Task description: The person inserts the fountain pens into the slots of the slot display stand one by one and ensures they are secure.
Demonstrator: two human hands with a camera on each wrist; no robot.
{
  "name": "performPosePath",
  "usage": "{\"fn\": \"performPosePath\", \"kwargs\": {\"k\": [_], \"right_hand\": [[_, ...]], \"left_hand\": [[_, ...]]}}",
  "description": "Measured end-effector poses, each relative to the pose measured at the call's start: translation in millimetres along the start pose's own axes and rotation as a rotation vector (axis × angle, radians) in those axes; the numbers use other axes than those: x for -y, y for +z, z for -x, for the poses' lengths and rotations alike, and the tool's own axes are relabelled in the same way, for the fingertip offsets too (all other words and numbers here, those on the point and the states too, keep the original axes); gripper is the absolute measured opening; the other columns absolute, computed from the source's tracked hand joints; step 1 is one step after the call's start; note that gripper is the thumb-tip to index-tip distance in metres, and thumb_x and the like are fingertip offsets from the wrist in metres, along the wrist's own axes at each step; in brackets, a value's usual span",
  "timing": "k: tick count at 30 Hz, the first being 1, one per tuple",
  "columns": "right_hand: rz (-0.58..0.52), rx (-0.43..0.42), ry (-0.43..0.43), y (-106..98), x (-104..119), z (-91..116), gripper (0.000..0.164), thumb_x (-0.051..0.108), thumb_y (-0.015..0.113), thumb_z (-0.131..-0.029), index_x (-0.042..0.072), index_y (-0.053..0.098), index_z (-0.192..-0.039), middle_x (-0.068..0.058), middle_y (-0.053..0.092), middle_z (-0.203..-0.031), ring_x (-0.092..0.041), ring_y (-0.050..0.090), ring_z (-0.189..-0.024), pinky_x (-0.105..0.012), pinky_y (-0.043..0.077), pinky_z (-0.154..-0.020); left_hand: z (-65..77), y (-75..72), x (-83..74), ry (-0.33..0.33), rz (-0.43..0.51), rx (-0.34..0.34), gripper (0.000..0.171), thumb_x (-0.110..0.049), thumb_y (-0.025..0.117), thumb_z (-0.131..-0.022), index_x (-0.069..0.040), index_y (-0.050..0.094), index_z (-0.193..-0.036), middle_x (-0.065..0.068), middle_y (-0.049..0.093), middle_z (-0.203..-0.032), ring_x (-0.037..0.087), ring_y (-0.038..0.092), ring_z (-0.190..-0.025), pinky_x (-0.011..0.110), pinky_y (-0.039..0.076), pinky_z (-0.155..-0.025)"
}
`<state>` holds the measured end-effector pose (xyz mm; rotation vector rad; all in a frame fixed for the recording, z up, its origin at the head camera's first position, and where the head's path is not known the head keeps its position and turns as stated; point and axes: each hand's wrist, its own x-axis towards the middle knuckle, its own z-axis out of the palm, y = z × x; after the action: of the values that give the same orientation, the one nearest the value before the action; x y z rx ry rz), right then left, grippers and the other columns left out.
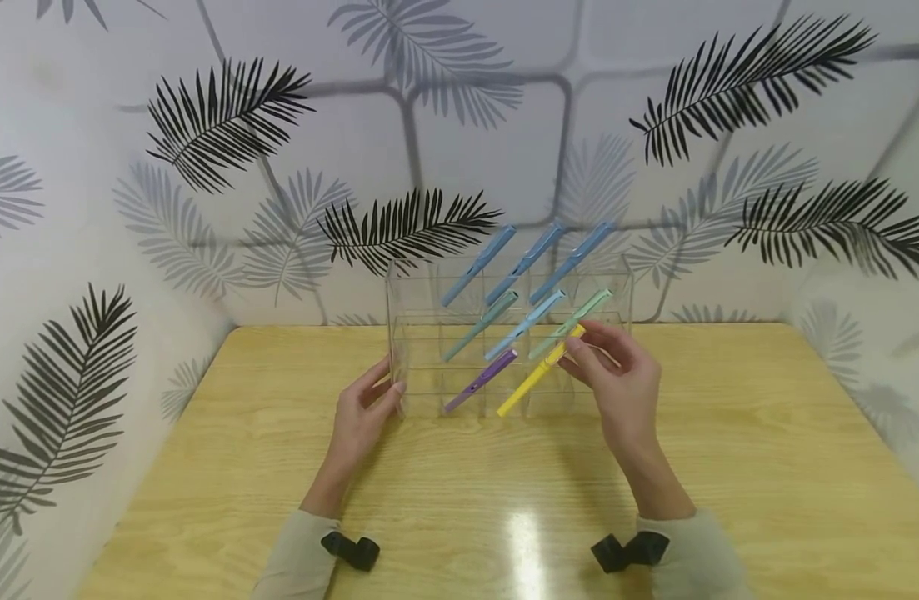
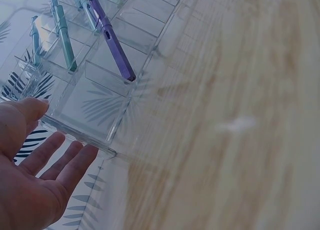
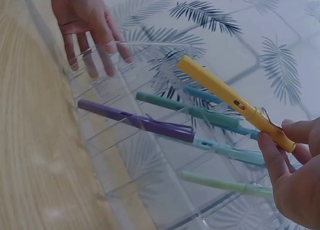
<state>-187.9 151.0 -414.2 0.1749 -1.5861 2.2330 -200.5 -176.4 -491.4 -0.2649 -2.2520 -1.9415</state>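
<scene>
A clear stepped pen rack [image 1: 423, 379] stands on the wooden table, with pens leaning in its tiers. My left hand [image 1: 363, 412] holds the rack's left side, thumb and fingers about the panel edge. Between thumb and fingertips my right hand [image 1: 624, 383] pinches a yellow pen [image 1: 537, 375] near its capped end. The yellow pen slants in front of the lowest tier, and in the right wrist view it is above the other pens. Left of it, a purple pen [image 1: 480, 382] leans in the bottom tier. Whether the yellow pen's lower end touches the rack, I cannot tell.
Higher in the rack lean a teal pen [image 1: 480, 327], a light blue pen [image 1: 525, 327] and a pale green pen [image 1: 579, 317]. Three blue pens [image 1: 524, 262] fill the top tier. A leaf-patterned wall [image 1: 459, 150] rises behind the table [image 1: 459, 500].
</scene>
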Motion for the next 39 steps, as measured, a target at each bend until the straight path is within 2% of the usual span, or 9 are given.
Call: {"fn": "performPosePath", "kwargs": {"k": [4,7,10,15,21,26,33,39], "right_hand": [[-0.024,-0.024,-0.01,3.0,5.6,-2.7,0.035,-0.009,0.075,-0.089,-0.017,0.062,-0.121,-0.014,0.067,-0.096,-0.022,0.075,-0.086,-0.042,0.062,-0.08],[-0.052,-0.051,-0.051,4.2,5.1,-6.2,0.035,-0.01,0.076,-0.088,-0.018,0.062,-0.119,-0.016,0.067,-0.098,-0.022,0.075,-0.085,-0.041,0.062,-0.08],[-0.044,-0.074,-0.108,4.5,-1.2,-9.0,0.037,-0.009,0.077,-0.087,-0.022,0.06,-0.118,-0.017,0.067,-0.098,-0.021,0.074,-0.083,-0.041,0.063,-0.079],[0.026,-0.083,-0.18,6.3,-17.3,-7.7,0.031,-0.007,0.077,-0.088,-0.019,0.064,-0.114,-0.02,0.066,-0.101,-0.021,0.074,-0.085,-0.04,0.062,-0.079],[0.047,-0.105,-0.243,9.4,-30.4,-4.4,0.03,-0.008,0.075,-0.089,-0.02,0.064,-0.114,-0.025,0.064,-0.104,-0.02,0.072,-0.087,-0.036,0.062,-0.08],[0.083,-0.132,-0.222,11.8,-35.9,-2.0,0.028,-0.007,0.077,-0.088,-0.018,0.067,-0.111,-0.025,0.065,-0.103,-0.021,0.072,-0.085,-0.035,0.063,-0.079],[0.17,-0.115,-0.203,13.8,-43.9,4.6,0.022,-0.006,0.078,-0.088,-0.015,0.071,-0.107,-0.03,0.067,-0.103,-0.016,0.074,-0.082,-0.032,0.062,-0.077],[0.294,-0.125,-0.204,17.2,-47.1,9.4,0.02,-0.004,0.081,-0.086,-0.012,0.072,-0.103,-0.025,0.07,-0.099,-0.015,0.072,-0.079,-0.024,0.062,-0.075]], "left_hand": [[0.2,0.2,0.8,0.002,0.003,-0.001,0.049,-0.01,0.067,-0.101,-0.005,0.054,-0.148,0.016,0.05,-0.152,0.044,0.053,-0.132,0.036,0.06,-0.091],[-0.3,0.2,1.3,0.007,0.005,0.001,0.049,-0.01,0.067,-0.101,-0.005,0.054,-0.149,0.016,0.05,-0.152,0.044,0.053,-0.132,0.036,0.059,-0.093],[-0.8,0.3,2.4,0.01,0.011,0.002,0.049,-0.01,0.067,-0.101,-0.005,0.053,-0.149,0.017,0.05,-0.152,0.044,0.053,-0.132,0.039,0.059,-0.092],[-0.4,0.4,2.0,0.008,0.021,0.009,0.05,-0.01,0.066,-0.102,-0.003,0.052,-0.15,0.018,0.048,-0.153,0.046,0.052,-0.132,0.045,0.059,-0.092],[1.2,0.1,-0.5,-0.001,0.002,0.012,0.05,-0.012,0.065,-0.103,-0.005,0.051,-0.15,0.017,0.048,-0.154,0.043,0.052,-0.134,0.043,0.059,-0.092],[1.9,-0.5,-1.4,-0.007,-0.01,0.007,0.05,-0.014,0.065,-0.103,-0.005,0.052,-0.15,0.016,0.048,-0.153,0.041,0.052,-0.134,0.04,0.06,-0.092],[1.8,0.0,-0.2,-0.018,0.002,0.008,0.051,-0.013,0.065,-0.103,-0.005,0.051,-0.151,0.016,0.049,-0.153,0.041,0.052,-0.134,0.04,0.06,-0.09],[2.1,-0.1,-2.1,-0.011,0.003,0.007,0.05,-0.013,0.065,-0.103,-0.006,0.052,-0.15,0.015,0.049,-0.153,0.041,0.053,-0.134,0.041,0.06,-0.091]]}}
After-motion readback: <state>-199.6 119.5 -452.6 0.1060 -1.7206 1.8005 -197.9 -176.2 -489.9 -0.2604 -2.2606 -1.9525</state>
